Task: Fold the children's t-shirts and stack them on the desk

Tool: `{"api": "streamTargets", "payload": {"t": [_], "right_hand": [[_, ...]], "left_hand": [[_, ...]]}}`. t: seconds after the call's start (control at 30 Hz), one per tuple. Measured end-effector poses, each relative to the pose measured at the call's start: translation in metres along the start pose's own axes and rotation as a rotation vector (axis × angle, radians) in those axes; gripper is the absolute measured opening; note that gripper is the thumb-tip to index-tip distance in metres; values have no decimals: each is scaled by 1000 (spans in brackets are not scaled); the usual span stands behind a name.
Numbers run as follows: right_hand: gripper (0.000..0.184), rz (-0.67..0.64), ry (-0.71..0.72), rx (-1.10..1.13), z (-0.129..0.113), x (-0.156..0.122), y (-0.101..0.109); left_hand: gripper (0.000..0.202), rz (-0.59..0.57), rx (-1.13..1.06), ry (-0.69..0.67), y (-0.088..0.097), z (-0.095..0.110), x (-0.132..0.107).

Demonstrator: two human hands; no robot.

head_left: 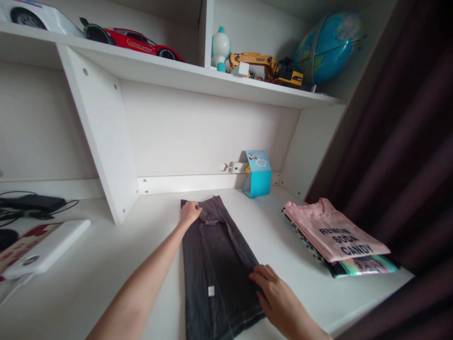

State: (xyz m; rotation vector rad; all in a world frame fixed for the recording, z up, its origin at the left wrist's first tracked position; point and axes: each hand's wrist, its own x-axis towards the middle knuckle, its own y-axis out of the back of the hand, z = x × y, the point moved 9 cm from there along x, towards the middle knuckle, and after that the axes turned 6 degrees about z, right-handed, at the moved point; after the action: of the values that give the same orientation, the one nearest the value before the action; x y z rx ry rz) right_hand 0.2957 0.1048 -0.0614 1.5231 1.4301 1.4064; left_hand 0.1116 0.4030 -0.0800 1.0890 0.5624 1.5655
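Note:
A dark grey shirt [226, 264], folded into a long narrow strip, lies on the white desk in front of me. A small white label shows on its lower half. My left hand [191, 211] is closed at the far left end of the cloth, its fingertips pinching the fabric. Down at the right edge, near the close end, my right hand [271, 290] grips the fabric with fingers curled; part of its hold is hidden. A pink T-shirt [339, 231] with black lettering lies folded on top of other folded clothes, right of my right hand.
A blue desk calendar [260, 182] stands at the back beside a power strip [238, 167]. On the left lie a white device [49, 248] and a black adapter [38, 203] with cables. Overhead, a shelf [170, 78] bears toy cars, a toy excavator [269, 66] and a globe [329, 47].

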Motion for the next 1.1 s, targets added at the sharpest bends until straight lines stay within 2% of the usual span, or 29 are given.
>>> {"api": "streamTargets", "payload": {"t": [0.17,0.47,0.67,0.77,0.87,0.93,1.0,1.1], "right_hand": [[49,-18,90,-10,-1,-11,-11],[37,23,90,27,5,-16,-9],[37,-30,122,121,-11,-14,11],[34,19,76,171,-7,2,22],[39,51,114,142,-6,23,17],[44,-19,161,124,-9,31,0],[49,-110,172,116,-10,32,-19],[53,-168,158,95,-6,22,-36]], "left_hand": [[26,19,-54,-34,-2,9,9],[35,97,-62,-92,12,25,29],[35,109,35,-66,12,16,10],[37,137,72,-127,15,37,-7],[41,-27,90,-365,-6,82,-27],[44,-173,92,-472,-25,102,-39],[51,-301,111,-471,-42,106,-44],[68,-509,156,-369,-61,89,-42]]}}
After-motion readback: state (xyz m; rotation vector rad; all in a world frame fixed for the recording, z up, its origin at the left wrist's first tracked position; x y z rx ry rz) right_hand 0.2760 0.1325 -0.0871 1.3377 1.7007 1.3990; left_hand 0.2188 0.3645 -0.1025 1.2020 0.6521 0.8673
